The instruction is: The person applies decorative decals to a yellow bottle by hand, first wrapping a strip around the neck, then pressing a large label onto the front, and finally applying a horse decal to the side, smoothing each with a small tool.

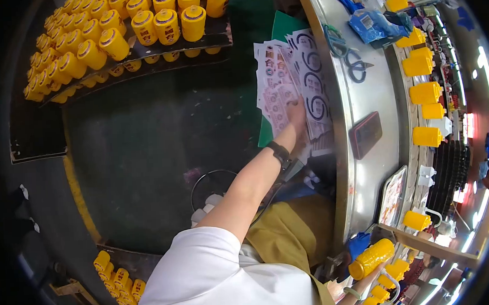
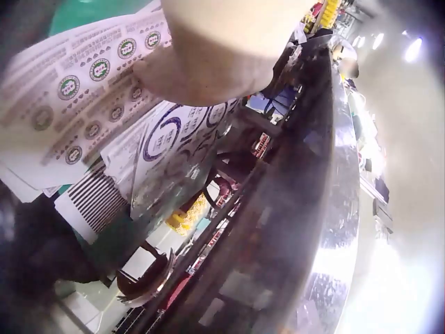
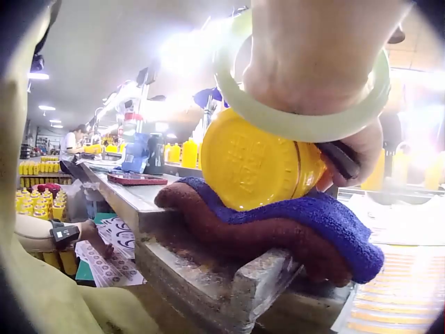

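Note:
In the head view my left hand reaches down onto pink-and-white printed label sheets; its fingertips are hidden in the left wrist view, so I cannot tell whether they pinch a sheet. Beside it lie sheets with big dark ring prints. My right hand, below a pale green bangle, grips the far end of a glossy yellow bottle. The bottle lies on its side on a folded blue and brown towel at the bench edge. A dark piece shows between hand and bottle.
On the metal bench lie scissors, a dark red phone-like case and a blue plastic packet. Yellow bottles line its far side. A shelf at upper left carries many yellow jars.

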Available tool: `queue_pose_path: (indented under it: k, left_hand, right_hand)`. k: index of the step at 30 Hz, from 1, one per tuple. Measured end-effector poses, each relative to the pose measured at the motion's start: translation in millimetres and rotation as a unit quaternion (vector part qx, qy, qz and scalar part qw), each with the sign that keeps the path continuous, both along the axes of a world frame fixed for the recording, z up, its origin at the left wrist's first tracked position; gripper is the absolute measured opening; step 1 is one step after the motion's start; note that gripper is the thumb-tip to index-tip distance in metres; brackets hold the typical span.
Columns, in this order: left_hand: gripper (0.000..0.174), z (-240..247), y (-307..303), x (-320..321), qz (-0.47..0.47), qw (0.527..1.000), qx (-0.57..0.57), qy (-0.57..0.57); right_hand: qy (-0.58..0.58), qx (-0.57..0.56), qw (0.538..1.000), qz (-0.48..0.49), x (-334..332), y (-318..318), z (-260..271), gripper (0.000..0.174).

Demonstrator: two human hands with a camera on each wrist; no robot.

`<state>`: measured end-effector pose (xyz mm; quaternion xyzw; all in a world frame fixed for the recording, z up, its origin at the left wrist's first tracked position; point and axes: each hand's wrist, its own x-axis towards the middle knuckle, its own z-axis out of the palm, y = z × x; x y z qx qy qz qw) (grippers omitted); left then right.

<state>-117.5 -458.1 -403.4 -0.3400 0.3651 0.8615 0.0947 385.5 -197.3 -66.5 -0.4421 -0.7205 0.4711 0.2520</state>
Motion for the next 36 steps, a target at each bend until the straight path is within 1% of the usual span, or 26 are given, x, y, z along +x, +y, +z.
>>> queue_pose_path:
  k: [4,5,7,8,10,11,13,14,15,16,17,18,20,21,22,24,26,27,28,29,30,32,33,34,35,36]
  left_hand:
    - [0.055,-22,28,-20,0.054,0.997,-0.044,0.041]
    - [0.055,-33,34,-27,0.051,0.997,-0.041,0.044]
    - [0.049,-55,36,-38,-0.030,0.994,-0.105,0.016]
    - [0.049,-38,28,-31,-0.033,0.994,-0.106,0.018]
    - [0.041,26,-2,-8,0.049,0.964,-0.245,0.085]
    - [0.041,38,-11,0,0.047,0.964,-0.247,0.088]
    - [0.033,57,-27,18,0.041,0.969,-0.236,0.063]
    - [0.033,75,-38,33,0.035,0.968,-0.238,0.068]
    - [0.031,96,-51,52,0.050,0.965,-0.247,0.076]
    - [0.028,107,-65,70,0.064,0.961,-0.257,0.084]
    - [0.027,104,-80,84,0.028,0.953,-0.283,0.105]
    - [0.025,101,-98,96,-0.007,0.943,-0.308,0.127]
    - [0.021,104,-128,115,-0.010,0.958,-0.266,0.106]
    - [0.020,101,-141,124,0.016,0.967,-0.219,0.125]
    - [0.019,100,-154,133,0.041,0.974,-0.171,0.144]
    - [0.020,120,-188,153,0.045,0.986,-0.062,0.145]
    - [0.025,138,-219,168,0.036,0.983,-0.031,0.178]
    - [0.026,145,-232,177,0.035,0.980,-0.030,0.195]
    - [0.027,155,-243,185,0.036,0.976,-0.028,0.214]
    - [0.028,171,-250,192,0.025,0.968,-0.027,0.248]
    - [0.030,183,-256,202,0.022,0.971,-0.016,0.236]
    - [0.031,210,-253,213,0.009,0.965,0.007,0.262]
    - [0.032,225,-246,217,0.012,0.965,0.005,0.262]
    - [0.032,238,-239,220,-0.005,0.962,0.010,0.272]
    - [0.034,249,-233,222,-0.040,0.950,0.035,0.308]
    - [0.035,256,-224,224,-0.074,0.934,0.061,0.344]
  right_hand:
    - [0.007,-0.018,1.000,0.013,-2,-2,0,0.078]
    - [0.010,-0.023,1.000,0.014,-2,-3,0,0.078]
    - [0.027,-0.028,0.999,0.010,-9,-15,1,0.075]
    - [0.029,-0.028,0.999,0.007,-10,-20,1,0.075]
    - [0.032,0.002,0.999,-0.018,-14,-25,-2,0.074]
    - [0.034,0.000,0.999,-0.022,-16,-27,-2,0.074]
    - [0.039,0.010,0.998,-0.044,-17,-31,-3,0.072]
    - [0.042,0.007,0.998,-0.050,-16,-31,-3,0.072]
    - [0.053,-0.014,0.997,-0.046,-15,-27,-4,0.071]
    - [0.064,-0.037,0.996,-0.042,-16,-27,-5,0.070]
    - [0.050,-0.010,0.998,-0.045,-21,-40,-1,0.070]
    - [0.052,-0.016,0.997,-0.051,-27,-47,3,0.070]
    - [0.020,0.004,0.998,-0.052,-29,-56,6,0.070]
    - [0.004,0.002,0.999,-0.040,-23,-48,5,0.071]
    - [0.025,-0.011,0.999,-0.035,-18,-39,-1,0.069]
    - [0.022,-0.026,0.998,-0.051,-18,-38,0,0.069]
    - [0.037,-0.103,0.993,-0.047,23,27,-24,0.069]
    - [0.044,-0.043,0.998,-0.033,15,12,-12,0.068]
    - [-0.119,0.193,0.972,-0.061,13,-9,6,0.062]
    - [-0.097,0.308,0.945,-0.048,-4,-32,21,0.058]
    - [-0.075,0.419,0.904,-0.037,-17,-51,30,0.054]
    - [-0.016,0.302,0.953,-0.025,-42,-91,49,0.047]
    - [-0.017,0.271,0.961,0.058,-52,-110,60,0.040]
    - [0.039,0.236,0.963,0.125,-77,-146,69,0.028]
    - [0.039,0.197,0.961,0.192,-92,-168,72,0.031]
    - [0.051,0.076,0.968,0.233,-106,-192,87,0.035]
